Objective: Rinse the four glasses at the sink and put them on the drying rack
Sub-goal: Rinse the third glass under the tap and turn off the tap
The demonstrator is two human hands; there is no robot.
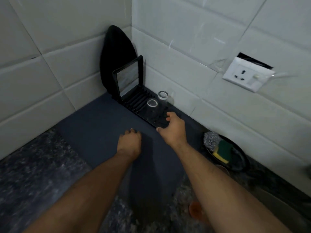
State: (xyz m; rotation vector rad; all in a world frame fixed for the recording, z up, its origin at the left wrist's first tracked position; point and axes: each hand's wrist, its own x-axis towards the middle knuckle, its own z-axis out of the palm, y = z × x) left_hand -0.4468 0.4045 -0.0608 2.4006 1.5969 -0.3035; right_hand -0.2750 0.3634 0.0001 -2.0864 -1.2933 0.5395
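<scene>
Glasses on the drying rack [134, 101]: two clear, round-rimmed tumblers stand on the black ribbed plastic tray in the tiled corner — the near glass [152, 105] just beyond the right hand [173, 127], the far glass [162, 95] behind it, close to the wall. Right hand rests at the rack's near end, fingers spread and relaxed, grasping nothing. Left hand [129, 142] lies on the matte grey mat [94, 125], fingers loosely curled, also holding nothing. Speckled stone desk [33, 174] carries a dark dish [239, 158] with a steel scourer [211, 140] and a yellow-green sponge [223, 151].
</scene>
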